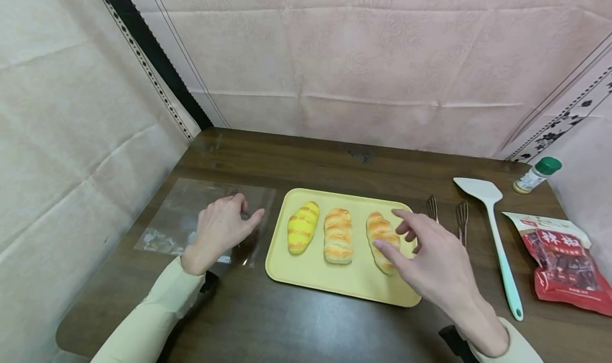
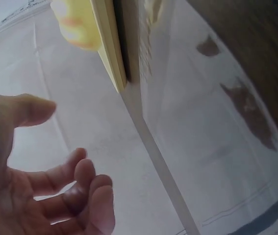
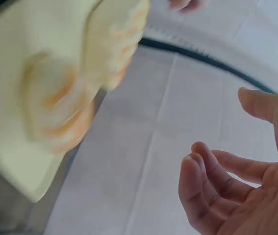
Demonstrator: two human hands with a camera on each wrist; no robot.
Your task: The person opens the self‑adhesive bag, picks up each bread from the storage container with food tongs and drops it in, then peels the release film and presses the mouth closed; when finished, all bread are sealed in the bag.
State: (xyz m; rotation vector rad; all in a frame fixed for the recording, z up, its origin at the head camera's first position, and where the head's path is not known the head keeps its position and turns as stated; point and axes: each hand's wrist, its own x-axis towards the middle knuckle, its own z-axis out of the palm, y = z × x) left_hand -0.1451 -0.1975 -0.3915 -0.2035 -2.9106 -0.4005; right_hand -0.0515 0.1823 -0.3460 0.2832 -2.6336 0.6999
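The right hand (image 1: 430,259), empty with thumb apart from loosely bent fingers, hangs over the right end of the yellow tray (image 1: 311,287), the twisted roll (image 1: 382,230) just beside its thumb, apparently untouched, though blur in the right wrist view leaves the gap hard to judge. Farther to that hand's left lie the middle roll (image 1: 338,235) and the yellow roll (image 1: 303,227), and past the tray's edge the left hand (image 1: 222,227), relaxed and holding nothing, is over clear plastic film (image 1: 184,209).
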